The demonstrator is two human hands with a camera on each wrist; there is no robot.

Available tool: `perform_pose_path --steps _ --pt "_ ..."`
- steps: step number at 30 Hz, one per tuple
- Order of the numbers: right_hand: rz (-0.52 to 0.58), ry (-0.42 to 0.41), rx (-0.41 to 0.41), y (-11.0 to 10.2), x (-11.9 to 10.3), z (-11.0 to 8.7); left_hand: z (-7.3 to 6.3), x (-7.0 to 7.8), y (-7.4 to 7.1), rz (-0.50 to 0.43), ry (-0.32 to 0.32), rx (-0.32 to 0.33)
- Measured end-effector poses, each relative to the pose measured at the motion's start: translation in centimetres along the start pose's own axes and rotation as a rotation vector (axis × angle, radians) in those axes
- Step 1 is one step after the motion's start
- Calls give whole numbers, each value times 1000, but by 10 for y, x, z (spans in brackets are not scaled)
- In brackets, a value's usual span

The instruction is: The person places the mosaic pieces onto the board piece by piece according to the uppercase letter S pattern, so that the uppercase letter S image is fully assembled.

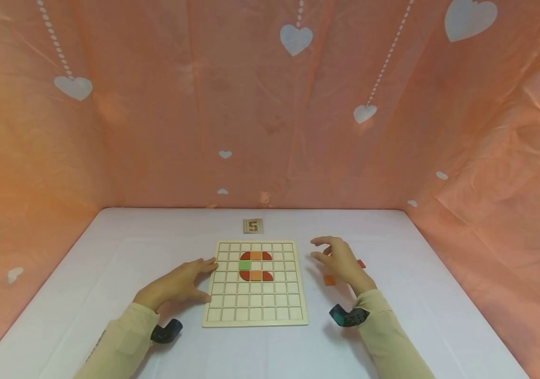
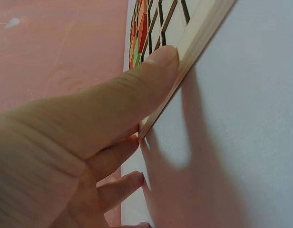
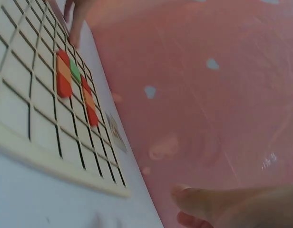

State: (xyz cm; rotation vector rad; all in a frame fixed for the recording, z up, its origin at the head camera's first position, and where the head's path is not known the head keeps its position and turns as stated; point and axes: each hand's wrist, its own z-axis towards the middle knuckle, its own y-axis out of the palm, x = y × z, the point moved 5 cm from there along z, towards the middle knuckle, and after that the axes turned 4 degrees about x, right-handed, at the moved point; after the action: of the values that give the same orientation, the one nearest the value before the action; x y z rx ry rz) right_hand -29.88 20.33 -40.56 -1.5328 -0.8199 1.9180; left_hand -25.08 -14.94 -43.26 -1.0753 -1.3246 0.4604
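Observation:
A wooden grid board (image 1: 255, 323) lies on the white table. Set in its cells are several red rounded tiles (image 1: 245, 276), two orange square tiles (image 1: 256, 275) and a green square tile (image 1: 244, 265). My left hand (image 1: 177, 284) rests against the board's left edge, fingers spread. In the left wrist view its thumb (image 2: 163, 59) lies on the rim. To the right of the board hovers my right hand (image 1: 341, 259), thumb and forefinger apart with nothing visible between them. Loose tiles lie beneath and beside it: an orange one (image 1: 329, 280) and a red one (image 1: 361, 263), partly hidden.
Behind the board lies a small pattern card (image 1: 253, 226) with a figure like a 5 on it. Dark wrist devices (image 1: 349, 316) sit at both sleeves. A pink curtain (image 1: 251, 105) with white hearts surrounds the table (image 1: 156, 237) at the back and sides.

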Motion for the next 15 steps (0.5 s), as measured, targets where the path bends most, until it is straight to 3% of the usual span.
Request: perform_pose_path --steps 8,15 --pt "-19 38 42 -18 22 4 -1 0 -1 4 21 6" --pt "-1 67 48 -29 38 6 0 -1 0 -1 -8 -1"
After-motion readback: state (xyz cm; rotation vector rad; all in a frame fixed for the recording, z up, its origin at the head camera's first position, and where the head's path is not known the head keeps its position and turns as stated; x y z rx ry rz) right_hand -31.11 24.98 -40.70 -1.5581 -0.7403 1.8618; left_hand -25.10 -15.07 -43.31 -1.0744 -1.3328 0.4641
